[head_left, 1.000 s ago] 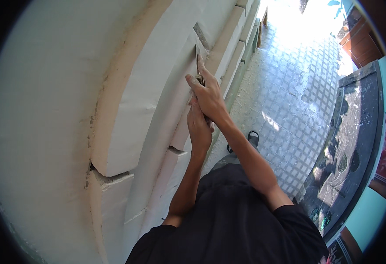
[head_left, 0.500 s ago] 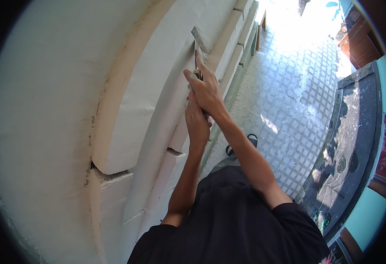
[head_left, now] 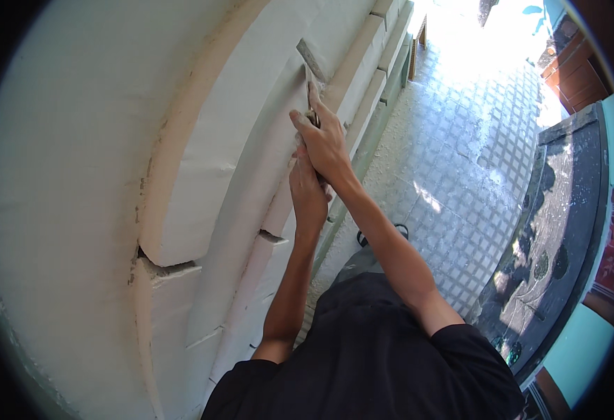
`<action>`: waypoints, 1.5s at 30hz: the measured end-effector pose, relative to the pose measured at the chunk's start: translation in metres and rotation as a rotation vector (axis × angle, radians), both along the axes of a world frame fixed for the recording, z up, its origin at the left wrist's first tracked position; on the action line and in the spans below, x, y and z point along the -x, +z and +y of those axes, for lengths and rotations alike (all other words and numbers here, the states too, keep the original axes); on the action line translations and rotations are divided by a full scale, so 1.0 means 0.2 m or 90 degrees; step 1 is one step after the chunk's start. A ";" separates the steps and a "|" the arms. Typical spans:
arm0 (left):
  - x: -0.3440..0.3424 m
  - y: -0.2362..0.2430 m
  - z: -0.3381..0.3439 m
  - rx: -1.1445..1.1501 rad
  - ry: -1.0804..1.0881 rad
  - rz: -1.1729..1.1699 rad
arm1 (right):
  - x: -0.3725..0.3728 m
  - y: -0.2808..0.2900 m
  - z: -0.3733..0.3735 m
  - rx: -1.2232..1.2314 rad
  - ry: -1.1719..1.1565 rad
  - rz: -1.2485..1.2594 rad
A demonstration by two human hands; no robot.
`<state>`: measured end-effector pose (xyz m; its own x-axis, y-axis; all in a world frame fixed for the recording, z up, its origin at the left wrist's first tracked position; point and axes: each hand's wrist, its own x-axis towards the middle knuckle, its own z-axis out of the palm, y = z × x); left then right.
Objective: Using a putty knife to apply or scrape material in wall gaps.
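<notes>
A scraper with a flat grey blade lies against the white plaster moulding on the wall at my left. My right hand is closed round its handle, with the forefinger stretched along the shank toward the blade. Just below it, my left hand is closed on the lower end of the handle, touching the right hand's heel. Most of the handle is hidden by my fingers. White dust coats the fingertips.
The pale wall has stepped ledges with an open crack at a joint. To the right runs a patterned tile floor, with white dust and crumbs along the wall's foot. A dark, stained panel stands at far right.
The view has shifted slightly, and both hands with the scraper sit a little farther left in it. My grip on the handle looks the same.
</notes>
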<state>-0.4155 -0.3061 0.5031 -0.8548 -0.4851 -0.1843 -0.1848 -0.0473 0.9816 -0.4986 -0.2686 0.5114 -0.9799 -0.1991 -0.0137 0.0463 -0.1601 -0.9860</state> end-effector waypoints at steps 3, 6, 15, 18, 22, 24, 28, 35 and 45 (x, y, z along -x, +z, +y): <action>-0.06 -0.07 0.02 -0.006 -0.008 -0.024 | -0.05 -0.05 0.03 0.027 0.023 -0.048; -0.07 -0.12 0.05 -0.038 0.012 -0.048 | -0.06 -0.14 0.04 0.037 0.051 -0.079; 0.01 -0.15 0.01 0.030 0.041 -0.077 | 0.04 -0.31 -0.07 -0.039 -0.120 0.179; 0.03 -0.11 0.00 0.063 0.048 -0.085 | 0.06 -0.19 -0.05 0.002 -0.096 0.086; -0.06 -0.12 0.09 0.075 0.113 -0.100 | -0.07 -0.12 0.08 0.052 0.099 -0.132; -0.06 -0.12 0.07 0.076 0.085 -0.098 | -0.08 -0.16 0.04 0.081 0.055 -0.074; 0.02 -0.09 0.01 0.069 0.035 -0.115 | 0.01 -0.18 0.00 0.055 -0.036 0.006; -0.08 -0.12 0.09 0.053 0.076 -0.103 | -0.06 -0.20 0.03 0.043 0.031 -0.046; -0.10 -0.15 0.12 0.065 0.082 -0.070 | -0.10 -0.20 0.06 0.019 0.065 -0.037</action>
